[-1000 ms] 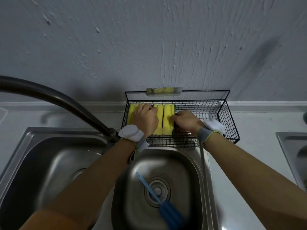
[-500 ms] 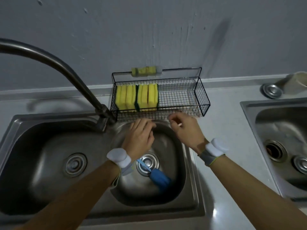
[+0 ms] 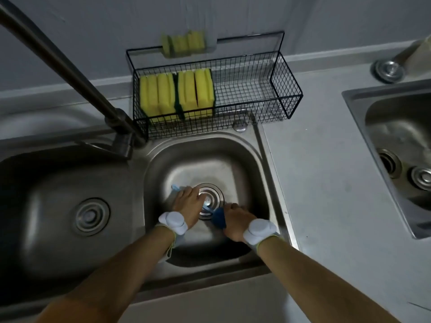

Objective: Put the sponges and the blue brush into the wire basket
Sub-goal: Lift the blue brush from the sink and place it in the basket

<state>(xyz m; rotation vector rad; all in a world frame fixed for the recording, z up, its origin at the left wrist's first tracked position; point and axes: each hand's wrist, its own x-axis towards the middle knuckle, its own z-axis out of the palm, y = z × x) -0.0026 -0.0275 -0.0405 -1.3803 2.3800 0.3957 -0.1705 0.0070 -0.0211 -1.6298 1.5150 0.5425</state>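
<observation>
Yellow sponges (image 3: 177, 94) with green backs stand on edge in the left half of the black wire basket (image 3: 286, 101) behind the sink. The blue brush (image 3: 218, 217) lies on the floor of the small right basin, its light blue handle running up-left across the drain. My left hand (image 3: 187, 203) lies over the handle, with the handle's tip showing past my fingers. My right hand (image 3: 235, 219) rests against the dark blue brush head. Whether either hand has closed around the brush is hidden.
A dark faucet spout (image 3: 70, 73) slants from the upper left down to its base beside the basket. A larger basin (image 3: 58, 206) lies to the left, and a second sink (image 3: 396, 145) sits at the right past a strip of grey counter (image 3: 314, 183). The grey wall rises behind the basket.
Both hands left the sponges in the basket and came down into the small basin onto the brush. The camera tilted down toward the sink.
</observation>
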